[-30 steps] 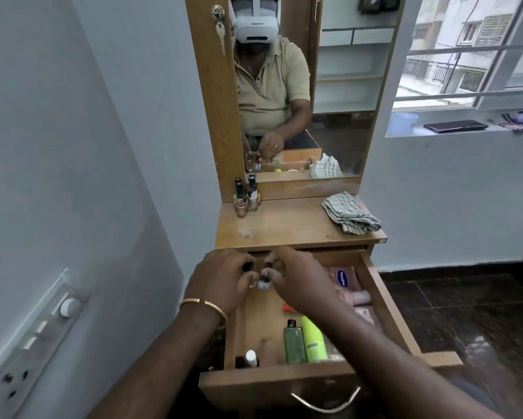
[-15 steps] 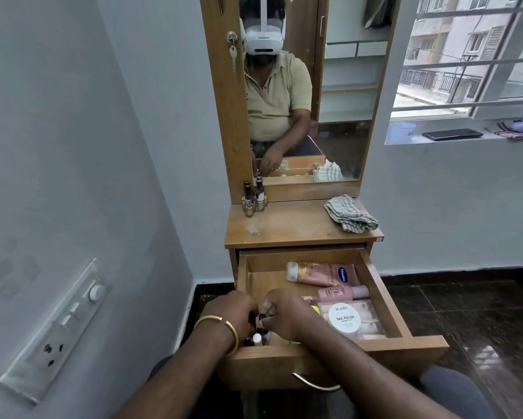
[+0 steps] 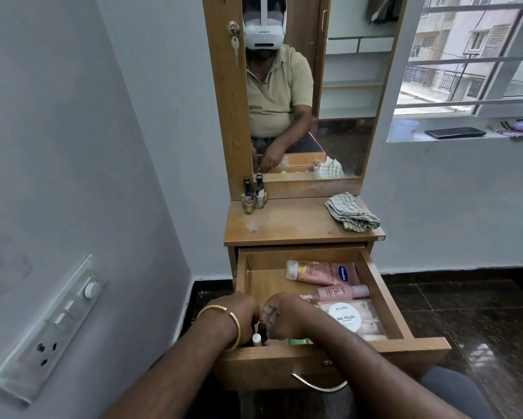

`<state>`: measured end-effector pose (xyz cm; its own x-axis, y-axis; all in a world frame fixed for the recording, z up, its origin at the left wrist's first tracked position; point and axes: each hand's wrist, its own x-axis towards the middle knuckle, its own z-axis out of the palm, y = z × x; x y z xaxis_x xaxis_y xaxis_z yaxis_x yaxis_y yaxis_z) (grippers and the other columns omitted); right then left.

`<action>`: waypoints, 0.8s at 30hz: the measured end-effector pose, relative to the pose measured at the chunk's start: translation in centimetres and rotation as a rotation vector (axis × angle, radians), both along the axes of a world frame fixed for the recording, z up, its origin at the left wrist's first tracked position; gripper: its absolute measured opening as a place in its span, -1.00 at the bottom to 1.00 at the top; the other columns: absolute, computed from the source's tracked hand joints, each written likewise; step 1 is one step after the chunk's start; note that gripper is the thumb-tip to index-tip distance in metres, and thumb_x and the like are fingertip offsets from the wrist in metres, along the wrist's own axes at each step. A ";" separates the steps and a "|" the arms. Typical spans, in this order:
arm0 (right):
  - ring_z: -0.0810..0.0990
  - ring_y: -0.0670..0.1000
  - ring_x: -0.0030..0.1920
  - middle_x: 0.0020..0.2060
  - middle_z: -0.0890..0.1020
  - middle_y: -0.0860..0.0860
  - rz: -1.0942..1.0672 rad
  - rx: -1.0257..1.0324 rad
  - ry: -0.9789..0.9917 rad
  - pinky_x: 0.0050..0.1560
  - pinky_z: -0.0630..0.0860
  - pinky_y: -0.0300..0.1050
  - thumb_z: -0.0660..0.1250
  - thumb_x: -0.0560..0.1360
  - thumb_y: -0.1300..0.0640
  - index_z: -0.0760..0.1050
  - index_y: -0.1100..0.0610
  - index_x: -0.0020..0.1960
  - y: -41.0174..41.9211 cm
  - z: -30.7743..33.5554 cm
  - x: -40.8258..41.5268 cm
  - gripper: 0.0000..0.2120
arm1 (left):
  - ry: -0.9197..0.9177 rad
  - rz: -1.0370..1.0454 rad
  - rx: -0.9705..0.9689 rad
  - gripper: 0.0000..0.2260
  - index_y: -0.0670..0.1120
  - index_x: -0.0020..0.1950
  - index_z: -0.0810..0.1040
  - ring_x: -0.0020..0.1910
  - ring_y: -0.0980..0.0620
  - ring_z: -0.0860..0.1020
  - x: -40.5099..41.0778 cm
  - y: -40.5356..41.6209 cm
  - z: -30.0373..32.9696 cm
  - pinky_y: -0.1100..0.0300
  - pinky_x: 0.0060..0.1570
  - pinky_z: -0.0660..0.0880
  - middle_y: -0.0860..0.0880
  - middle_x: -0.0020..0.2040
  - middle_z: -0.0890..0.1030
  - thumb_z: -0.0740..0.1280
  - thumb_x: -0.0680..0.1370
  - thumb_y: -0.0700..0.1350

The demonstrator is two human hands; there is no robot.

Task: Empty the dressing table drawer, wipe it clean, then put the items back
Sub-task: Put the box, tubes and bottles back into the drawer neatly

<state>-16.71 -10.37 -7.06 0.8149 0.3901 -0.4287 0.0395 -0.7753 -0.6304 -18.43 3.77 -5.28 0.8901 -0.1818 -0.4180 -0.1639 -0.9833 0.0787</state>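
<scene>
- You have two hands in the drawer: your left hand (image 3: 239,309) and your right hand (image 3: 284,316), both at its front left corner.
- You have one open drawer (image 3: 387,306) before you.
- Between your hands stand two small bottles (image 3: 260,337), one white-capped and one dark-capped; any others are hidden.
- In the drawer lie two pink tubes (image 3: 320,272), one behind the other.
- One clear pack marked nail polish (image 3: 349,319) lies in front of them.
- One green item (image 3: 299,341) peeks out under your right wrist.
- On the tabletop stand three nail polish bottles (image 3: 252,198).
- One folded cloth (image 3: 351,211) lies there too.
- You wear one gold bangle (image 3: 234,322) on your left wrist.
</scene>
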 end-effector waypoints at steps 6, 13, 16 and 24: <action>0.67 0.01 -0.05 -0.03 0.68 0.03 -0.019 0.006 -0.036 -0.03 0.63 -0.10 0.42 0.44 0.33 0.50 -0.06 -0.14 -0.5 0.0 1.2 -0.72 | -0.074 -0.011 -0.070 -0.67 0.07 0.32 0.54 0.13 0.00 0.58 0.8 0.7 0.5 0.14 0.04 0.53 0.01 0.23 0.59 0.34 0.56 -0.10; 0.65 0.00 -0.14 -0.16 0.66 -0.01 -0.200 0.148 -0.314 -0.10 0.64 -0.05 0.36 0.50 0.18 0.58 0.03 -0.08 -0.5 4.1 5.3 -0.93 | -0.381 0.076 -0.205 -0.77 0.13 0.20 0.54 0.02 -0.01 0.58 4.7 2.0 2.8 0.10 -0.03 0.55 0.03 0.09 0.62 0.28 0.55 0.06; 0.60 -0.08 -0.16 -0.18 0.62 -0.10 -0.278 0.173 -0.491 -0.23 0.54 -0.14 0.39 0.50 0.09 0.57 -0.02 0.02 0.1 5.6 8.3 -0.89 | -0.537 0.118 -0.239 -0.75 0.10 0.24 0.52 0.03 -0.03 0.57 7.6 2.1 3.7 0.10 -0.04 0.53 0.02 0.11 0.61 0.25 0.58 0.03; 0.50 0.10 0.23 0.32 0.45 0.06 -0.244 -0.077 -0.843 0.05 0.46 -0.05 0.40 0.51 0.03 0.19 -0.02 0.52 2.3 6.2 16.6 -0.34 | -0.768 0.195 -0.259 -0.52 0.07 0.49 0.30 0.03 -0.13 0.55 15.2 2.4 4.2 0.13 -0.18 0.43 -0.08 0.27 0.42 0.28 0.56 -0.06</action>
<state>-0.07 -8.07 -0.91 0.9288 0.1586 0.3350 0.2958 -0.8618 -0.4120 -3.28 6.19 -1.09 0.9360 -0.0016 0.3521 -0.0926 -0.9659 0.2417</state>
